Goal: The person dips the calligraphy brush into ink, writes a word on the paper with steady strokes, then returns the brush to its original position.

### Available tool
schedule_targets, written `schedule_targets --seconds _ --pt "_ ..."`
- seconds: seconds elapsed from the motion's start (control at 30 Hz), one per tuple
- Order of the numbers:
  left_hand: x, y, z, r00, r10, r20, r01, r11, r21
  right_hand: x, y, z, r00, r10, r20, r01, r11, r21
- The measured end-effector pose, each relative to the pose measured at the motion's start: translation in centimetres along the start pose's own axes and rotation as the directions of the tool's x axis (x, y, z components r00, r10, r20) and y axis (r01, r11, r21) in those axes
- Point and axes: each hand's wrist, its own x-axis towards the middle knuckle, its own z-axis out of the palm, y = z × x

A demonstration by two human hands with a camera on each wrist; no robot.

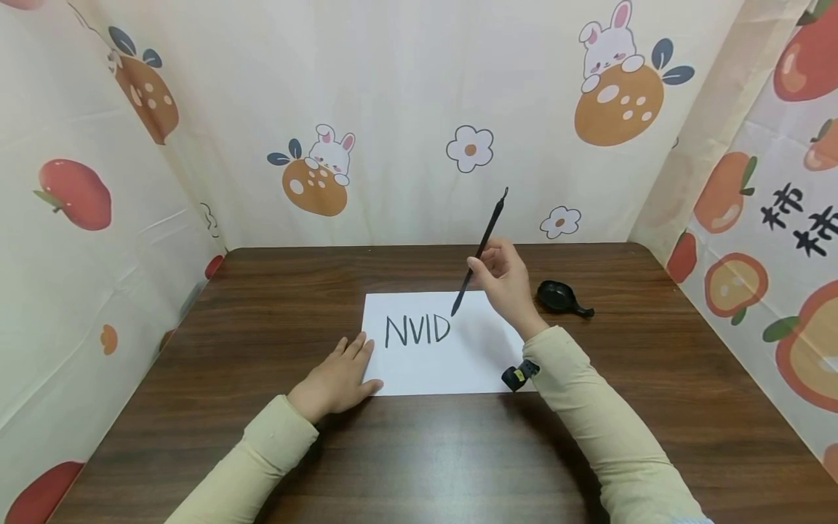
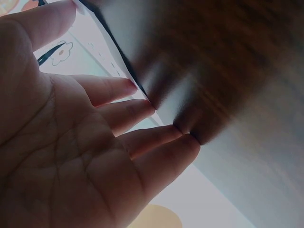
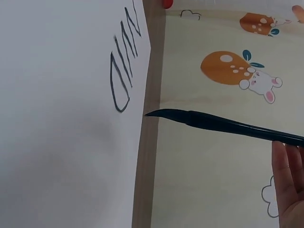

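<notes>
A sheet of white paper (image 1: 419, 371) lies on the brown table, with the letters "NVID" (image 1: 417, 331) in black on its left half. My right hand (image 1: 505, 284) pinches a black brush (image 1: 483, 244) between thumb and fingers. The brush slants, its dark tip just right of the letter D; in the right wrist view the brush tip (image 3: 154, 113) shows a gap from the paper (image 3: 57, 142). My left hand (image 1: 337, 378) rests on the paper's left edge with fingers spread. In the left wrist view its straight fingers (image 2: 166, 161) meet the table at their tips.
A small black pan-shaped dish (image 1: 556, 297) with a short handle stands right of the paper, behind the right forearm. A wrist camera (image 1: 517, 376) hangs from the right sleeve over the paper's lower right corner. Printed curtains (image 1: 406, 94) enclose the table (image 1: 262, 313) at back and sides.
</notes>
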Motion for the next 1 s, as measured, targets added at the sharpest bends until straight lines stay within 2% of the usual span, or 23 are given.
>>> schedule_targets --seconds 0.2,0.43,0.57,1.0 --pt "0.0 0.0 0.0 1.000 0.004 0.001 -0.004 1.000 0.005 0.0 0.5 0.0 0.999 0.032 -0.015 -0.032 0.999 -0.012" --pt "0.0 0.0 -0.1 1.000 0.005 0.004 -0.005 1.000 0.006 -0.8 -1.5 0.1 0.999 0.050 -0.007 -0.050 0.997 -0.065" --pt "0.0 0.0 -0.1 1.000 0.006 0.005 -0.006 1.000 0.004 -1.0 -1.8 0.2 0.999 0.046 -0.006 -0.046 0.997 -0.060" --pt "0.0 0.0 -0.2 1.000 0.001 0.008 -0.001 1.000 0.000 -1.1 -1.2 0.5 0.997 0.080 0.012 -0.079 0.994 -0.078"
